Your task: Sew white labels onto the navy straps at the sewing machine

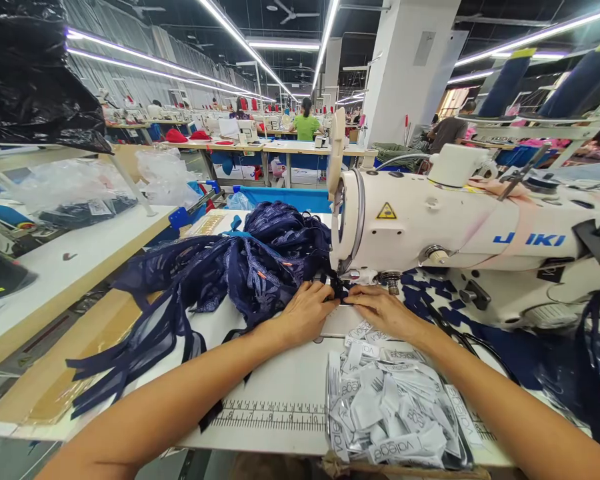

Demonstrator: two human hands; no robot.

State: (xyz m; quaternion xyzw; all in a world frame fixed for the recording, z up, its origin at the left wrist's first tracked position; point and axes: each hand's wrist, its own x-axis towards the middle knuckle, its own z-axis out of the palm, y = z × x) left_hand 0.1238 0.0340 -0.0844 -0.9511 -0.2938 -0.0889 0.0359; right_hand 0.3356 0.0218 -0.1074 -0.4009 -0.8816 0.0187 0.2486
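My left hand (307, 310) is closed at the needle area, its fingers pressed on the edge of the navy lace fabric (260, 267). Opposite it, my right hand (383, 310) pinches the dark fabric just right of the presser foot (336, 285). Both sets of fingertips are close together under the head of the white sewing machine (395, 213), and the exact edge they grip is partly hidden. The lace pieces lie heaped to the left, with long navy straps (125, 370) trailing toward the table's front. Below my right hand stands a box of printed white labels (390, 407).
Small navy fabric pieces (430, 290) and black scissors (473, 340) lie under my right forearm. A printed ruler (275, 415) runs along the table's front edge. At left is another white table (80, 267) with plastic bags. People work at machines farther back.
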